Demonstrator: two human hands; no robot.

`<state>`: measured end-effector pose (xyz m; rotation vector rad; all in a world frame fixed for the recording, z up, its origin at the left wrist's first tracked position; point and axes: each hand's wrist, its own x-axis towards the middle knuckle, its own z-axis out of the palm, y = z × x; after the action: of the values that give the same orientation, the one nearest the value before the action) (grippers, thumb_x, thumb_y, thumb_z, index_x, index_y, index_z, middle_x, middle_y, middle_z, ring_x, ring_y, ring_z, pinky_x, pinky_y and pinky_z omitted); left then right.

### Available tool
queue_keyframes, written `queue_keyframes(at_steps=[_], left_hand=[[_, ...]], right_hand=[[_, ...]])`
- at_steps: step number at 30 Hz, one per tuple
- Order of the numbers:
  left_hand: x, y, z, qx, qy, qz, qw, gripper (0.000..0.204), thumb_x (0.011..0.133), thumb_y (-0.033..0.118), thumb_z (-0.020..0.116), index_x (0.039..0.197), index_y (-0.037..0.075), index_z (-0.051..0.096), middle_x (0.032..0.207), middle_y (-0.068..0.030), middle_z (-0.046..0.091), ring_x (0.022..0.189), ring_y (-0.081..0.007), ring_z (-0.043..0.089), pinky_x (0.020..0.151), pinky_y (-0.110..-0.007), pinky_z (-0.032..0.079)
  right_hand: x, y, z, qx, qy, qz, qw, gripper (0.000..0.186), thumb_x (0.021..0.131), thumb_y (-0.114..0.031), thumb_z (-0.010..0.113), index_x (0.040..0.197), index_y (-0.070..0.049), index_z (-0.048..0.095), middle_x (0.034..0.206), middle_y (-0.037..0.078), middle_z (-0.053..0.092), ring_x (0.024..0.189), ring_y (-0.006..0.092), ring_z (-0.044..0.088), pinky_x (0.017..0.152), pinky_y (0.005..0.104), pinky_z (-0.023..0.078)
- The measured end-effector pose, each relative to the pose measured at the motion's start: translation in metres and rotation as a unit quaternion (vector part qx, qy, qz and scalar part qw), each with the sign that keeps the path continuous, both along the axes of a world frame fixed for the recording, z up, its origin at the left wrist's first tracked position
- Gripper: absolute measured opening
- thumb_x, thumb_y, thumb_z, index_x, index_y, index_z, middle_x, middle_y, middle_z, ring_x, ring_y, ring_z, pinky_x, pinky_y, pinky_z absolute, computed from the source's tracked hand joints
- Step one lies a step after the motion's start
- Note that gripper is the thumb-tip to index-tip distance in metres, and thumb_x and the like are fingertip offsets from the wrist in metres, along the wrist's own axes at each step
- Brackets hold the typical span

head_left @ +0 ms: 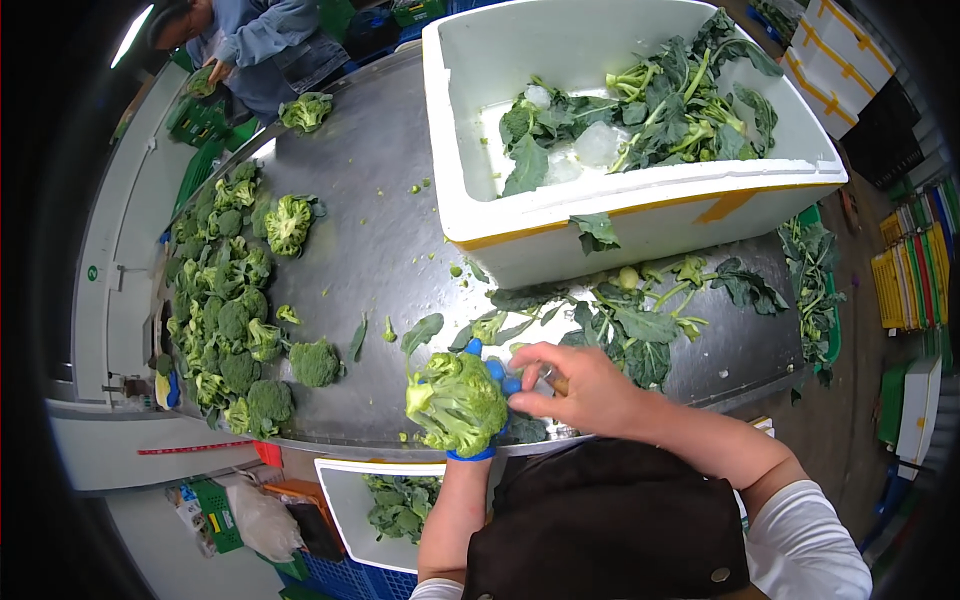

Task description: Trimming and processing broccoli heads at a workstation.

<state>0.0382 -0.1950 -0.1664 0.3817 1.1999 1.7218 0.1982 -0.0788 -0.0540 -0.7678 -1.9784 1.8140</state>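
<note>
My left hand [498,378], in a blue glove, is closed around a head of broccoli [455,405], mostly hidden behind it. The cut stalk and branches of this broccoli face left. Just to its right is my bare right hand [575,388], its fingers curled and thumb bent close to the blue fingertips. A small tool with a brownish handle [560,384] shows between those fingers; its other end cannot be made out. Cut-off broccoli leaves and stems [640,325] lie on the metal table [375,230] beyond my hands.
Broccoli heads [225,300] are heaped at the table's left end. A large white foam box [640,225] with leaves and ice stands on the far right. Below the near edge sits another foam box [345,510] with leaves. A person [265,50] handles broccoli at the far left.
</note>
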Motion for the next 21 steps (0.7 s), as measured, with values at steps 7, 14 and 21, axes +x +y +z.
queue_keyframes(at_steps=[7, 14, 21], left_hand=[[-0.018, 0.020, 0.038, 0.183, -0.229, -0.107, 0.950, 0.116, 0.070, 0.061, 0.072, 0.150, 0.005, 0.010, 0.142, -0.0239, 0.037, 0.124, -0.0348, 0.048, 0.102, -0.047, 0.042], [-0.020, 0.002, 0.034, 0.031, -0.158, -0.181, 0.970, 0.115, 0.063, 0.060, 0.074, 0.145, -0.002, 0.024, 0.134, -0.0225, 0.047, 0.121, -0.0320, 0.050, 0.105, -0.044, 0.039], [-0.016, 0.018, 0.052, 0.020, 0.042, -0.110, 0.993, 0.089, 0.064, 0.036, 0.078, 0.136, -0.002, 0.041, 0.132, -0.0176, 0.050, 0.122, -0.0280, 0.050, 0.104, -0.041, 0.039]], right_hand=[[0.000, -0.003, -0.010, 0.014, 0.035, -0.019, 0.999, 0.041, 0.079, -0.016, 0.074, 0.114, -0.002, 0.058, 0.088, 0.009, 0.058, 0.069, 0.0167, 0.056, 0.065, 0.0290, 0.046], [0.011, 0.012, -0.022, 0.055, 0.008, -0.005, 0.998, 0.033, 0.079, -0.010, 0.069, 0.110, -0.002, 0.060, 0.105, 0.011, 0.062, 0.079, 0.0192, 0.062, 0.070, 0.0295, 0.049], [0.011, 0.005, -0.026, 0.041, -0.080, -0.041, 0.995, 0.028, 0.080, -0.026, 0.071, 0.091, -0.001, 0.064, 0.064, 0.009, 0.061, 0.053, 0.0199, 0.058, 0.053, 0.0330, 0.046]])
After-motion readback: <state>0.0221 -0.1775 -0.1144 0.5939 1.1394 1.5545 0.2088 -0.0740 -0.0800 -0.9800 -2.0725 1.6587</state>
